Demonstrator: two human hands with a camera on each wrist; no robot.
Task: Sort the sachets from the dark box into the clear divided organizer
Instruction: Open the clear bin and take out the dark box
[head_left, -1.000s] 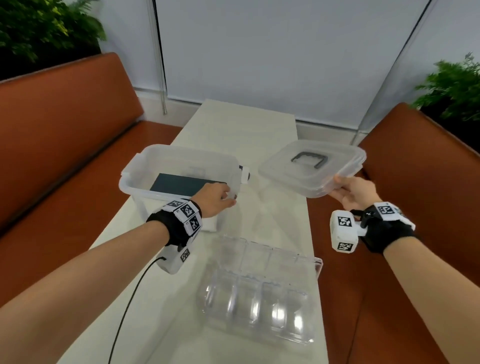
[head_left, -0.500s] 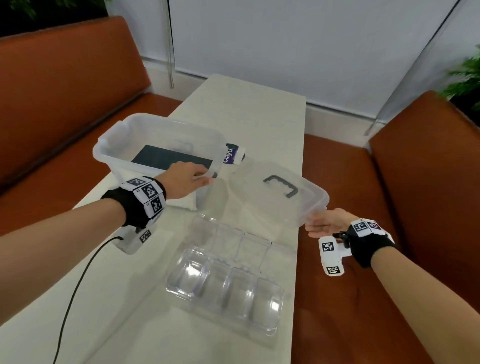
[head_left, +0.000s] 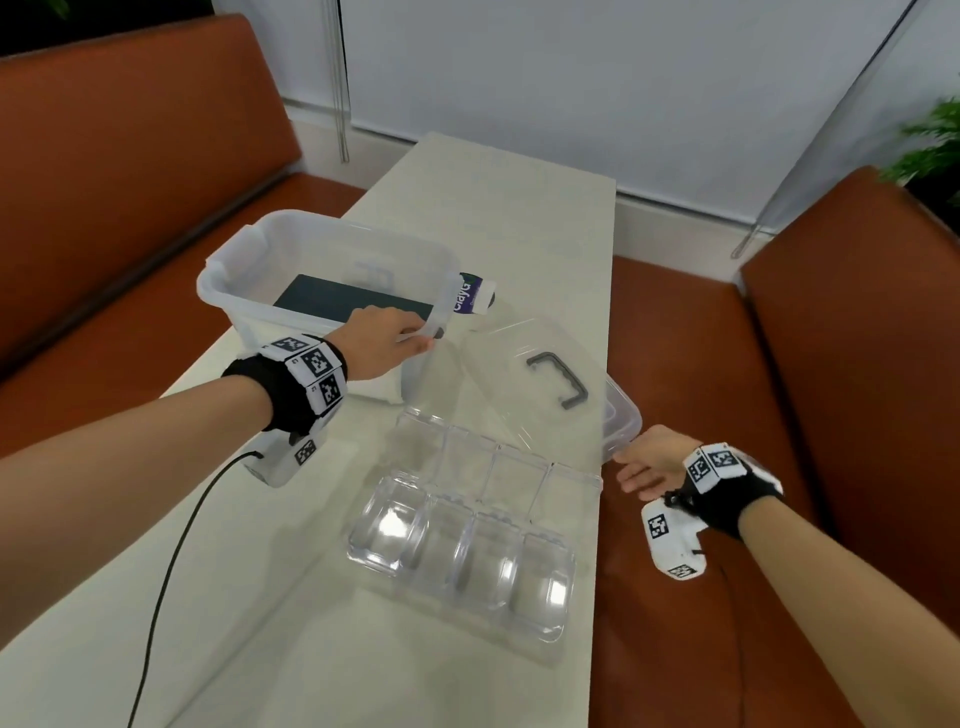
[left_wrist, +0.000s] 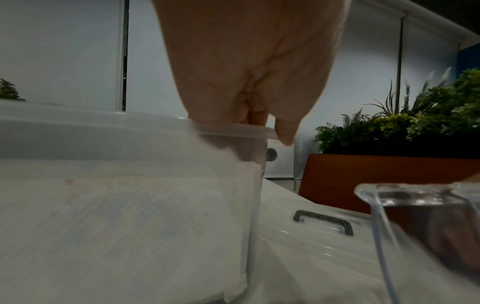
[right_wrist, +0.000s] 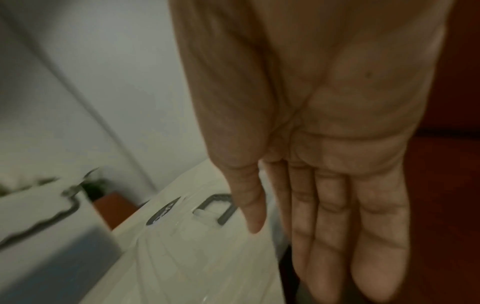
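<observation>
1. Dark box (head_left: 353, 304): it lies flat on the floor of the translucent storage tub (head_left: 228, 291), at the left of the pale table (head_left: 509, 218). No sachets can be made out in any view.
2. Your left hand (head_left: 376, 340) is at the tub's near right corner. The left wrist view shows your fingers (left_wrist: 207, 115) curled over the rim with the thumb outside the wall, so this hand is grasping the tub.
3. A black cable (head_left: 171, 561) runs from the left wrist unit across the table toward the near edge.
4. A small purple and white packet (head_left: 474, 300) stands just beyond the tub's right end wall; whether it touches the wall cannot be told.
5. Clear divided organizer (head_left: 467, 530): it sits open on the table, in front of the tub and to its right, with its four rounded compartments toward you and the flat hinged half behind them.
6. The tub lid (head_left: 519, 384), clear with a grey handle (head_left: 558, 382), lies handle up on the table to the right of the tub, just behind the organizer. Its right end overhangs the table edge.
7. Your right hand (head_left: 649, 457) is off the table's right edge, above the brown bench (head_left: 727, 338), beside the lid's overhanging corner. The right wrist view shows your fingers (right_wrist: 376, 226) straight and together and the thumb extended, so this hand is released and grasps nothing. Whether its fingertips touch the lid cannot be told.
</observation>
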